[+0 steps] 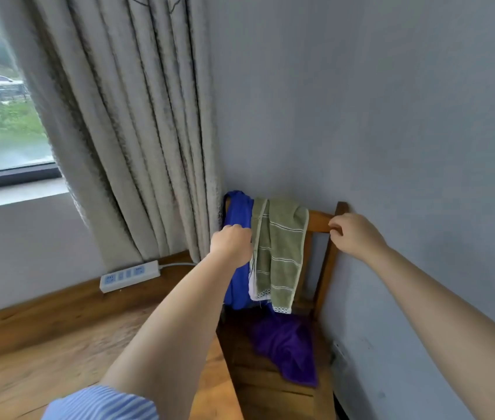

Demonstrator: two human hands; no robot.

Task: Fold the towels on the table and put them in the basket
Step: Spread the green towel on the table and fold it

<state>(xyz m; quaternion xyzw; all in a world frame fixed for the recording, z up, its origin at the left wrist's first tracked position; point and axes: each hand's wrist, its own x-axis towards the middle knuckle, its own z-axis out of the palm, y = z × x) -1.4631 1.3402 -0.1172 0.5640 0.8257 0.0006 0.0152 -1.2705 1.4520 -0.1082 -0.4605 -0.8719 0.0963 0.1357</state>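
Blue towel (235,213) seemingly gripped by left hand (231,244) on chair (319,221).

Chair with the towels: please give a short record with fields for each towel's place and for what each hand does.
blue towel: hangs over chair back, left end
green striped towel: hangs over chair back, beside blue one
purple towel: lies on chair seat
left hand: fingers curled at the blue towel
right hand: fingers on bare top rail
basket: not in view
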